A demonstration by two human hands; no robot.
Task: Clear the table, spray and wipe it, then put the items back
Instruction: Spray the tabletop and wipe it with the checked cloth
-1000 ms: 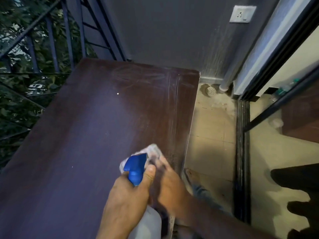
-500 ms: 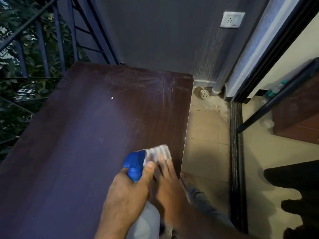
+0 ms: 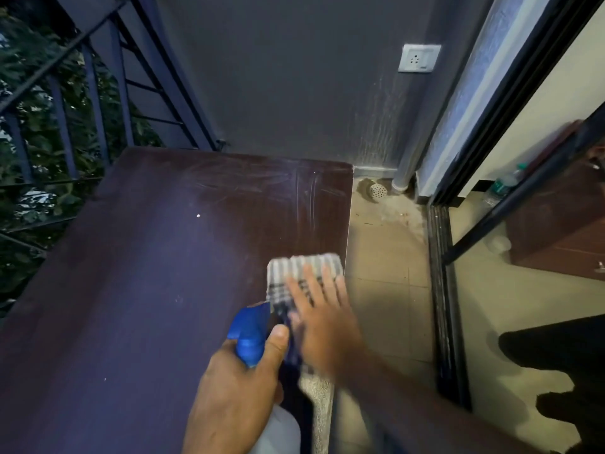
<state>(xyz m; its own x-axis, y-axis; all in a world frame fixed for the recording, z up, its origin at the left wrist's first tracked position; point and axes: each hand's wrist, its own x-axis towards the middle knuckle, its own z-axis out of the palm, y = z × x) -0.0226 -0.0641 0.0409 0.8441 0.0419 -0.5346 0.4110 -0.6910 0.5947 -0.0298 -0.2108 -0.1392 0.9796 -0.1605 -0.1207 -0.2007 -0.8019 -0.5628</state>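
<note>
A dark brown table (image 3: pixel 157 290) fills the left and middle of the view, with faint wipe streaks at its far end. My left hand (image 3: pixel 235 394) grips a spray bottle (image 3: pixel 250 335) with a blue head and a white body, held above the table's near right part. My right hand (image 3: pixel 322 319) presses flat, fingers straight, on a grey striped cloth (image 3: pixel 304 270) at the table's right edge. The hand is blurred with motion.
A black railing (image 3: pixel 82 103) with foliage behind runs along the left. A grey wall with a white socket (image 3: pixel 418 58) stands behind the table. To the right lie a tiled floor with a drain (image 3: pixel 378 191) and a black sliding-door track (image 3: pixel 445 306).
My right hand has pushed the cloth away from me along the table's right edge. The left hand still holds the spray bottle. The view has tilted down slightly.
</note>
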